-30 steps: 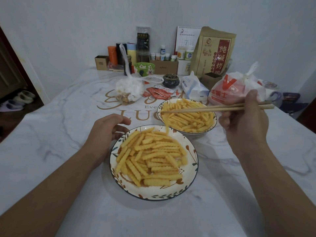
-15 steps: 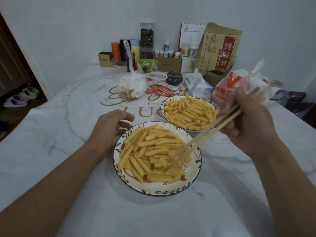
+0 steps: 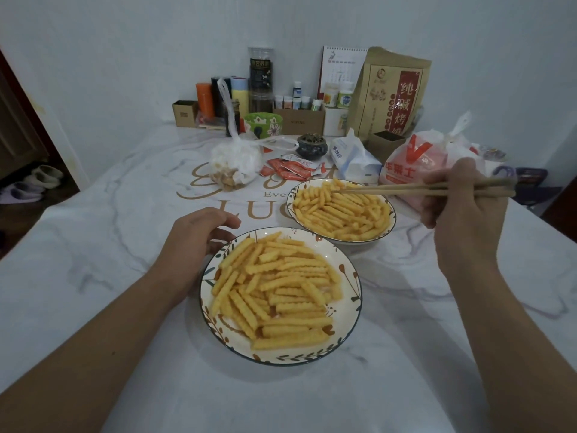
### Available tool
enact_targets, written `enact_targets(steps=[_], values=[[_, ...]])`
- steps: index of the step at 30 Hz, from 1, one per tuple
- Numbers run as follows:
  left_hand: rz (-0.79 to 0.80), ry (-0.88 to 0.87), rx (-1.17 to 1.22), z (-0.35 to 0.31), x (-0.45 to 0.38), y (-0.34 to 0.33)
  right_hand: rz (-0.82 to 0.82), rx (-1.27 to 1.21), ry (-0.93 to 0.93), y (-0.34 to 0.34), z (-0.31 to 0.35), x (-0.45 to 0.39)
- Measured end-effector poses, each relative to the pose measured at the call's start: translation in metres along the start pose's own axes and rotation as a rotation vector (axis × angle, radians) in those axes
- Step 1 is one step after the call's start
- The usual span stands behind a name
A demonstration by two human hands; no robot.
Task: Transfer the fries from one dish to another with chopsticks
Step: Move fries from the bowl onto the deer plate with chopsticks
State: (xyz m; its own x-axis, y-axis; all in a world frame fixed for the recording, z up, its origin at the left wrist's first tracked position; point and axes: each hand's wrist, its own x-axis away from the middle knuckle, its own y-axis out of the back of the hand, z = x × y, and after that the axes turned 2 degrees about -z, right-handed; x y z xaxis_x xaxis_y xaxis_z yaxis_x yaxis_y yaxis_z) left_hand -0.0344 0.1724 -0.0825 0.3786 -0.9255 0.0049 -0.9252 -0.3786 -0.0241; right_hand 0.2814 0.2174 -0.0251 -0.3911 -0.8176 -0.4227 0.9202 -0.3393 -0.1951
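Right-hand grip [image 3: 462, 210] pinching two chopsticks [image 3: 393, 189] over far dish [image 3: 387, 210]; left hand [image 3: 190, 242] loosely spread beside near dish [image 3: 356, 295].

On the table [image 3: 93, 307], the near plate [image 3: 351, 310] of fries sits before me; the far plate [image 3: 385, 226] lies behind it, to the right. My left hand [image 3: 190, 242] rests left of the near plate; chopsticks [image 3: 390, 190] in my right hand [image 3: 462, 214] reach over the far one.
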Motion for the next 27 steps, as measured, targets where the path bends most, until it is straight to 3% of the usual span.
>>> enact_targets(steps=[5, 19, 25, 27], values=[[0.019, -0.024, -0.038, 0.001, -0.001, 0.000, 0.094, 0.166, 0.152, -0.002, -0.005, 0.009], [0.040, -0.031, -0.070, 0.003, -0.001, 0.000, 0.154, 0.259, 0.156, -0.008, -0.021, 0.011], [0.043, -0.043, -0.078, 0.004, -0.002, 0.002, -0.055, -0.040, -0.030, -0.007, 0.000, 0.009], [0.044, -0.041, -0.078, 0.004, -0.002, 0.001, -0.032, -0.217, -0.146, -0.008, 0.008, 0.008]])
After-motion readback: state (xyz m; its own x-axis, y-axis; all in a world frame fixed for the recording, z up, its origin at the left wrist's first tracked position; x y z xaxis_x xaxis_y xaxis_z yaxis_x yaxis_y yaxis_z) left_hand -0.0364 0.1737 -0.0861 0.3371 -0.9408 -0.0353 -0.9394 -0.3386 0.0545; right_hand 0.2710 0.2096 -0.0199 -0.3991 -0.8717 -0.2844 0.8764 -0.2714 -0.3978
